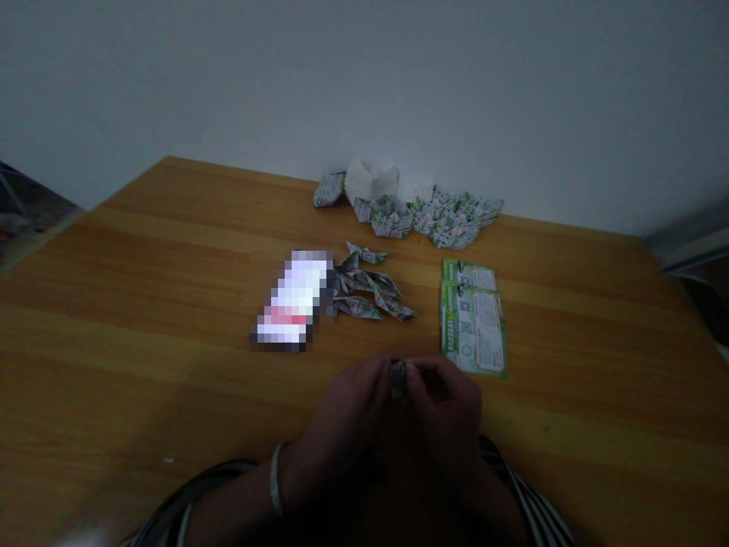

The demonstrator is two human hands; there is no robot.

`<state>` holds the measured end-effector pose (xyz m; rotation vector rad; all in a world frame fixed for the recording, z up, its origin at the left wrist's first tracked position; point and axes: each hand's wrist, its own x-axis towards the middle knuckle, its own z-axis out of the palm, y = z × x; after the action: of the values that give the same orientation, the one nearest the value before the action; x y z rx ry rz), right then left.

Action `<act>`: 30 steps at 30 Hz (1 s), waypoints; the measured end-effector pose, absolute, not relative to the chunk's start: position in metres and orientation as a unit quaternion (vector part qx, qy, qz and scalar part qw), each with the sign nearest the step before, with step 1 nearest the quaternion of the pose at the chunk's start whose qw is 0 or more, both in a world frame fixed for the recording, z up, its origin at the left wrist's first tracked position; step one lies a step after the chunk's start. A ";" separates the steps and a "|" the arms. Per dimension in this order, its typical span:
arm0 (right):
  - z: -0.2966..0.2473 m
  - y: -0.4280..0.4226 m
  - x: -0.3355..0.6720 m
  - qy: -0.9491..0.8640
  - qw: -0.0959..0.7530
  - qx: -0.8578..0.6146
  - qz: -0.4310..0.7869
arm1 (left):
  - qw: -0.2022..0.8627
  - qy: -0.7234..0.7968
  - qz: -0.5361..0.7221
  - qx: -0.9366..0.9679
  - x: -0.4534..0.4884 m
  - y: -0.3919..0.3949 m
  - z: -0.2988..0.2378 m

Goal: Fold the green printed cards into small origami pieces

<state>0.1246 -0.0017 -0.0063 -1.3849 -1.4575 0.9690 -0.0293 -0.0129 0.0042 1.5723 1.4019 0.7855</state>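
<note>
Paper piece (397, 380), small and folded, sits pinched between the fingertips of both hands just above the near edge of the desk (142, 304). The left hand (347, 414) closes on it from the left and the right hand (447, 410) from the right. The two hands are pressed together, with the paper piece showing only as a narrow sliver at the point where they meet. It lies straight ahead of the person, at the far tips of the fingers, and what shows of it stands roughly upright. The light is too dim to tell its fold lines or which hand has more of it; both look equally close. A bracelet (276, 479) circles the left wrist.

Beyond the hands, well apart from them, a small group of folded pieces (370, 292) lies in the middle of the desk, just beside a blurred-out flat object (293, 304). To the right, near the right hand, two printed green leaflets (474, 319) lie flat, overlapping, their long sides running away from the person. A larger heap of folded pieces (415, 209) rests against the wall (364, 76) at the far edge.
</note>
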 end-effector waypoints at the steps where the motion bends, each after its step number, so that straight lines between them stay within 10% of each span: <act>1: -0.007 -0.002 0.125 -0.577 0.443 -0.563 0.393 | 0.428 0.571 0.317 0.624 -0.030 -0.013 0.004; 30: -0.007 0.009 0.135 -0.734 0.408 -0.378 0.391 | 0.459 0.576 0.479 0.477 -0.033 -0.005 0.007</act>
<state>0.1353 0.0094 -0.0066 -0.9519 -1.8487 0.9847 -0.0329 -0.0046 0.0070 1.1753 1.4192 1.1790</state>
